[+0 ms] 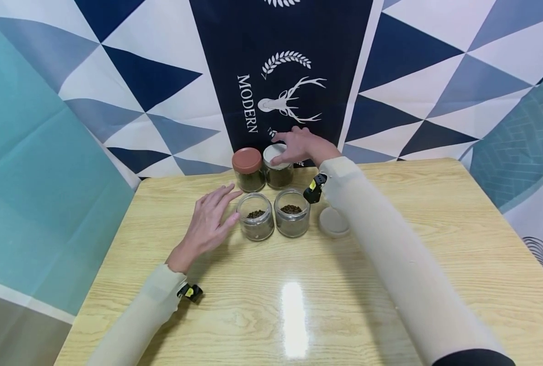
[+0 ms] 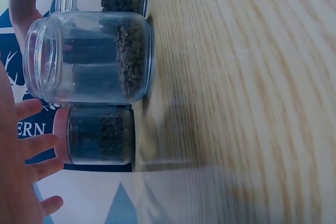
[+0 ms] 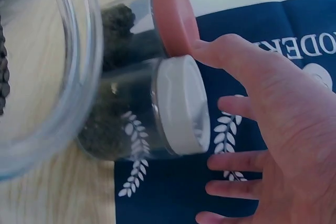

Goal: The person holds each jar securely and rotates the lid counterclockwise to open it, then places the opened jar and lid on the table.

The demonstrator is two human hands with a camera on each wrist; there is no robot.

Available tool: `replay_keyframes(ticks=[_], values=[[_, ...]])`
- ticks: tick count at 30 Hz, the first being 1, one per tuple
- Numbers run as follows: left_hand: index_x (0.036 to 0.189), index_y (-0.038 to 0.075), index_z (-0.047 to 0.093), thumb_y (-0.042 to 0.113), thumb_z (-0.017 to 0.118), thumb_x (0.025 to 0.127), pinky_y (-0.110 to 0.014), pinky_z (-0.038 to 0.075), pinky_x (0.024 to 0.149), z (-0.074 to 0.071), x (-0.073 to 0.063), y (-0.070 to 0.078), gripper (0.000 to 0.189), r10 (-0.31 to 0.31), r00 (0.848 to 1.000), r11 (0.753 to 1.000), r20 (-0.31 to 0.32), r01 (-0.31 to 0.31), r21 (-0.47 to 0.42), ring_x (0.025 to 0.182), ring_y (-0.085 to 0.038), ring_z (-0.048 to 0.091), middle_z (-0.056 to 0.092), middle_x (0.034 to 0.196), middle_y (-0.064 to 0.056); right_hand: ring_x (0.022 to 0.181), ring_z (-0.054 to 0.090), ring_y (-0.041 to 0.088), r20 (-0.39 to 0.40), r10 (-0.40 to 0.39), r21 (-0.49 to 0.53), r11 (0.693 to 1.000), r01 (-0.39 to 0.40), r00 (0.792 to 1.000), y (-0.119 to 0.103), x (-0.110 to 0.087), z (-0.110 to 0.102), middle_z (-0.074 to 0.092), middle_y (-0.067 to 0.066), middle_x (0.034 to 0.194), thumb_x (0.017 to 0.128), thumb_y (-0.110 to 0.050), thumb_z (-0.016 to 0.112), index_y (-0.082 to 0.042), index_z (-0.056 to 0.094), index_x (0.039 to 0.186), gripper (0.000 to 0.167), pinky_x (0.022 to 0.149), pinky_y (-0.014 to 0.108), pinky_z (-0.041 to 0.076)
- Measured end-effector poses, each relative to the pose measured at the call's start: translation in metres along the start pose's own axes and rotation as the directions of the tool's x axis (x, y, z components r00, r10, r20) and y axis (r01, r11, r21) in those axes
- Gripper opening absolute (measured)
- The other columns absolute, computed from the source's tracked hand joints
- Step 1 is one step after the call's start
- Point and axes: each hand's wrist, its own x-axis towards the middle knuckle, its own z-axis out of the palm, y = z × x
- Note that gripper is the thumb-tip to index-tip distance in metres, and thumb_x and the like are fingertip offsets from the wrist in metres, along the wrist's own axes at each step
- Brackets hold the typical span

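Two open glass jars stand side by side mid-table: a left jar [image 1: 256, 223] and a right jar [image 1: 292, 221], each partly filled with dark brown beans [image 2: 129, 59]. Behind them are a red-lidded jar [image 1: 248, 170] and a white-lidded jar [image 1: 279, 173], both with dark contents. My right hand [image 1: 300, 145] reaches over the white lid [image 3: 184, 106] with fingers spread, gripping nothing. In the right wrist view its thumb tip overlaps the red lid's edge. Beside the left open jar hovers my left hand [image 1: 212, 216], fingers extended, thumb close to the glass.
A loose pale lid [image 1: 333, 222] lies on the wooden table [image 1: 184, 325], right of the open jars and near my right forearm. Directly behind the back jars hangs a patterned cloth [image 1: 161, 101].
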Motion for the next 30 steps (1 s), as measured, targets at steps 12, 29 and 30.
replay_keyframes(ticks=[12,29,30], values=[[0.155,0.011,0.065,0.079,0.021,0.112,-0.078,0.038,0.124,0.001,-0.001,-0.001,0.092,0.021,0.998,0.999,-0.052,-0.022,-0.023,0.159,-0.048,0.052,0.057,0.171,-0.019,0.172,0.013,0.060,0.080,0.023,0.030,0.999,-0.026,0.996,-0.010,0.010,0.015,0.010,0.033,0.185,0.103,-0.067,0.063,-0.037,0.021,0.181,0.094,0.137,0.075,0.026],[0.152,0.009,0.067,0.083,0.016,0.111,-0.079,0.040,0.123,0.004,0.002,-0.005,0.099,0.031,0.998,0.999,-0.050,-0.032,-0.019,0.157,-0.049,0.053,0.059,0.168,-0.020,0.142,0.051,0.044,0.024,-0.036,0.036,0.999,0.035,0.999,-0.011,0.013,0.019,0.044,0.026,0.162,0.099,-0.044,0.076,-0.024,0.053,0.160,0.068,0.117,0.059,0.053],[0.152,0.009,0.067,0.083,0.017,0.111,-0.079,0.040,0.123,0.004,0.002,-0.005,0.098,0.030,0.998,0.999,-0.049,-0.031,-0.020,0.157,-0.049,0.054,0.059,0.168,-0.020,0.141,0.052,0.043,0.018,-0.049,0.023,0.999,0.049,0.999,-0.010,0.014,0.019,0.047,0.025,0.160,0.098,-0.040,0.076,-0.023,0.054,0.158,0.067,0.116,0.058,0.054]])
